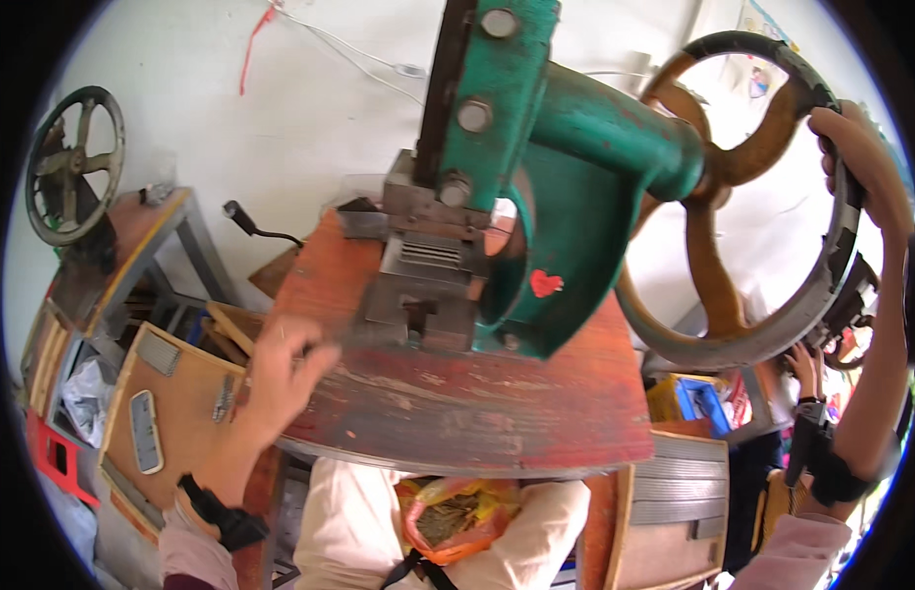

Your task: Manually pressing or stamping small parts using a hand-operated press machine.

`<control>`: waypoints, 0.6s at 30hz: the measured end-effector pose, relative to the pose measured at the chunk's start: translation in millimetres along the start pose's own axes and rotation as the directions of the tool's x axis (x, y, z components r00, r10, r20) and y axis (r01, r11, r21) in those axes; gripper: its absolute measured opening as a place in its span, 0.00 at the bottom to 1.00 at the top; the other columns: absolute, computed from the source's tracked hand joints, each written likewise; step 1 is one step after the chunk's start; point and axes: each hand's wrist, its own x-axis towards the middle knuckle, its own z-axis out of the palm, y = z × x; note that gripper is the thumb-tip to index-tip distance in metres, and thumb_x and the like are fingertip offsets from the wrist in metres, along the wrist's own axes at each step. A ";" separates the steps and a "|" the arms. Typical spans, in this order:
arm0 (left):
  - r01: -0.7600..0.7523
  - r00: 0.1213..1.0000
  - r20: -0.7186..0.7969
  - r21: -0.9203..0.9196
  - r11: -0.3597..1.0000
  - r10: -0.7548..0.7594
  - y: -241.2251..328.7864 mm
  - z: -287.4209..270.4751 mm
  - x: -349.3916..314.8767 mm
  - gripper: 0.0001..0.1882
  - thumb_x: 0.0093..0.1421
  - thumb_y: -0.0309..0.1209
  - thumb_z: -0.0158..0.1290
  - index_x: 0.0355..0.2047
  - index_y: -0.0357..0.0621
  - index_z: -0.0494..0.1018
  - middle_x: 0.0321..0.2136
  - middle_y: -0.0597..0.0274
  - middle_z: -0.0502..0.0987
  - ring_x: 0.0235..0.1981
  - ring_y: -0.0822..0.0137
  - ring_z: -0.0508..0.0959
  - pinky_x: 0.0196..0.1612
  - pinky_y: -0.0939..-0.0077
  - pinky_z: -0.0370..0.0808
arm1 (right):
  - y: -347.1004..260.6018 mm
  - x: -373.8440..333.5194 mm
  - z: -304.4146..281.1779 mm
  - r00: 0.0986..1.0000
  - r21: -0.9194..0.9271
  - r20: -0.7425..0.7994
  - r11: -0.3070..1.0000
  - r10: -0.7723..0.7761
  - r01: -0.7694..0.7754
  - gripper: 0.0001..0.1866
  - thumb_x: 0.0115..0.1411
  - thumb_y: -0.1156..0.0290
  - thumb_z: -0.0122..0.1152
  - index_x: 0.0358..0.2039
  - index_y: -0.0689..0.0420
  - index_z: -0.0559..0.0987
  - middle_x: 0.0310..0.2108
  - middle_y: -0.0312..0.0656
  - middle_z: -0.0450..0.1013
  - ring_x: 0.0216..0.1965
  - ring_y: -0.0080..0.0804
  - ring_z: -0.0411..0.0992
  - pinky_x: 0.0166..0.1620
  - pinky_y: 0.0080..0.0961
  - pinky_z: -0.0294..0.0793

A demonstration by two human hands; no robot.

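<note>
A green manual press (595, 128) stands on a worn red table (477, 413), with a steel die block (418, 295) at its foot. High on the right, my right hand (865, 162) is closed round the rim of the press's large handwheel (713, 197). My left hand (285, 379) hovers over the table's left edge, just left of the die block. Its thumb and fingers come together around a blurred grey sliver that points at the die; what it is I cannot make out. An orange-yellow plastic bag (457, 516) of small metal pieces lies open in my lap.
Left of me, a wooden tray (187, 423) bears a phone (146, 431) and flat metal strips. Another tray (674, 511) of grey ridged strips sits at right. A second handwheel (76, 162) stands far left. Another person's hand (803, 372) shows at right.
</note>
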 end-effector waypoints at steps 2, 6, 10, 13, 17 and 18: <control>0.051 0.991 0.125 0.005 0.999 -0.051 -8.7 -9.7 -37.2 0.12 0.48 0.33 0.63 0.26 0.38 0.74 0.31 0.55 0.75 0.36 0.54 0.74 0.41 0.64 0.70 | -21.0 9.1 0.0 0.957 0.120 0.289 0.993 -0.018 -0.018 0.11 0.55 0.71 0.58 0.26 0.68 0.73 0.18 0.46 0.69 0.19 0.35 0.71 0.25 0.28 0.72; -0.193 0.958 0.266 0.315 0.929 0.109 -17.4 -13.0 -51.9 0.16 0.47 0.35 0.64 0.31 0.40 0.74 0.39 0.54 0.75 0.43 0.54 0.72 0.48 0.61 0.69 | 1.3 51.9 35.7 0.998 -0.120 0.009 0.991 -0.063 0.063 0.12 0.52 0.61 0.53 0.27 0.56 0.67 0.14 0.34 0.64 0.12 0.18 0.61 0.18 0.18 0.67; -0.300 0.946 0.198 0.239 0.923 0.256 18.4 16.8 16.7 0.28 0.48 0.39 0.64 0.45 0.38 0.69 0.49 0.50 0.71 0.52 0.49 0.68 0.55 0.58 0.64 | -0.9 54.0 22.1 1.000 -0.177 -0.007 0.984 -0.023 0.021 0.10 0.52 0.62 0.53 0.25 0.55 0.67 0.13 0.33 0.63 0.11 0.17 0.61 0.17 0.17 0.68; -0.391 0.906 0.264 0.224 0.893 0.331 16.3 43.7 65.2 0.34 0.53 0.45 0.60 0.52 0.34 0.65 0.52 0.45 0.69 0.55 0.46 0.66 0.57 0.54 0.62 | -10.6 55.4 37.1 0.999 -0.086 -0.051 0.996 0.011 -0.015 0.11 0.47 0.65 0.58 0.26 0.57 0.68 0.11 0.32 0.62 0.11 0.19 0.60 0.16 0.20 0.65; -0.457 0.860 0.397 0.319 0.830 0.321 7.4 68.8 114.2 0.32 0.55 0.48 0.56 0.51 0.34 0.66 0.45 0.45 0.73 0.48 0.46 0.70 0.53 0.58 0.65 | -44.1 26.1 17.7 0.979 0.020 0.189 0.996 0.083 -0.088 0.07 0.54 0.73 0.58 0.24 0.63 0.73 0.16 0.40 0.69 0.16 0.26 0.68 0.20 0.20 0.69; -0.461 0.858 0.399 0.316 0.829 0.325 6.9 71.7 116.0 0.32 0.55 0.48 0.56 0.51 0.34 0.66 0.45 0.45 0.73 0.48 0.46 0.70 0.53 0.58 0.65 | -42.8 23.4 17.0 0.983 0.009 0.162 0.996 0.091 -0.094 0.06 0.54 0.73 0.58 0.24 0.61 0.73 0.15 0.38 0.68 0.15 0.24 0.67 0.19 0.18 0.69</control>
